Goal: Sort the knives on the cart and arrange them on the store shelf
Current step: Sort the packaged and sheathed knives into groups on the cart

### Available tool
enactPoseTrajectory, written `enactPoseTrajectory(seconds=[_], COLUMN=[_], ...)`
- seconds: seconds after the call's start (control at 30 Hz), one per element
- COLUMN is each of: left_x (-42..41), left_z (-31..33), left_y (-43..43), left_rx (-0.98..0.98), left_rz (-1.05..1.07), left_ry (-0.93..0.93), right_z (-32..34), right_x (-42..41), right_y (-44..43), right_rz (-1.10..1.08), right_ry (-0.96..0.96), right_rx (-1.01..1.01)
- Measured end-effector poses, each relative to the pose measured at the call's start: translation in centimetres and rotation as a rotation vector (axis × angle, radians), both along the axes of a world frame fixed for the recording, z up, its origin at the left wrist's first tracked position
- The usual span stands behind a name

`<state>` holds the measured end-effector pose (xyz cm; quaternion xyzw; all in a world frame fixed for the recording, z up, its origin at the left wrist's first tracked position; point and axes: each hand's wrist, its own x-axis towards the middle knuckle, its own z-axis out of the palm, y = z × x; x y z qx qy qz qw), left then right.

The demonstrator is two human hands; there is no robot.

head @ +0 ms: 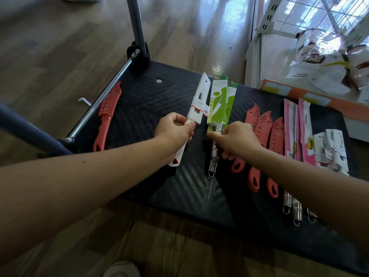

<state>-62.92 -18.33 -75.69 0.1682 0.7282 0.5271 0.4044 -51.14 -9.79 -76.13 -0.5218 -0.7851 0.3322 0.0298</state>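
My left hand [174,134] grips the handle of a white sheathed knife [197,102] over the black cart deck [151,100]. My right hand [237,139] holds the steel handles of two green-packaged knives [218,102] just to its right. A lone red knife [107,116] lies at the cart's left edge. Three red knives [263,126] lie side by side to the right, partly under my right forearm. Beyond them lie pink-packaged knives [297,128] and white-packaged knives [329,150].
The cart's grey handle post [136,25] rises at the back left. A white store shelf [265,43] with snack bags [319,54] and an orange box [299,94] stands at the right. Wooden floor surrounds the cart. A shoe [121,269] shows at the bottom.
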Motion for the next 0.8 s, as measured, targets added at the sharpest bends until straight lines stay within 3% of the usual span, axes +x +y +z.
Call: enactPoseTrajectory(seconds=[0.4,0.63,0.8], left_x=[1.8,6.3,10.6], left_z=[0.7,1.8,1.4], left_y=[2.0,3.6,4.3], left_rx=[0.047,0.056,0.047], left_rz=[0.043,-0.008,-0.092], left_ry=[-0.138,-0.174,-0.153], right_z=[1.6,3.2,3.8], right_x=[2.9,9.3,14.0], right_y=[1.5,2.7,2.9], right_rz=[0.062,0.093,0.101], right_ry=[-0.080,-0.229,-0.275], right_rx=[0.134,0.378,0.439])
